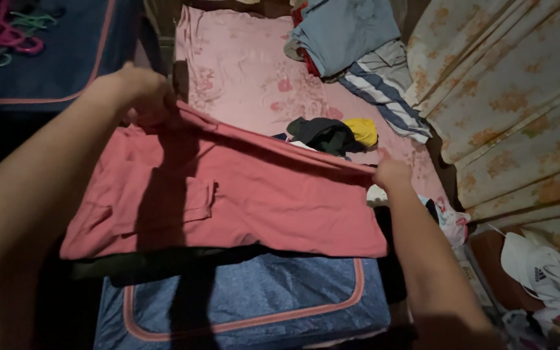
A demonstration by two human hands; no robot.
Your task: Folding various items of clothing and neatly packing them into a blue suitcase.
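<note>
A red-pink garment (260, 201) with a patch pocket is stretched out flat in front of me. My left hand (142, 94) grips its far left corner. My right hand (390, 174) pinches its far right corner, so the top edge runs taut between both hands. The cloth hangs over a dark garment (163, 264) that lies on a blue fabric storage box (254, 304) with pink piping.
A pink floral sheet (241, 71) covers the bed beyond. On it lie dark and yellow clothes (335, 134), a blue top (348, 32) and striped cloth (384, 87). A floral curtain (520, 110) hangs on the right. Pink hangers (1, 32) rest on another blue box at upper left. A white cap (546, 272) sits lower right.
</note>
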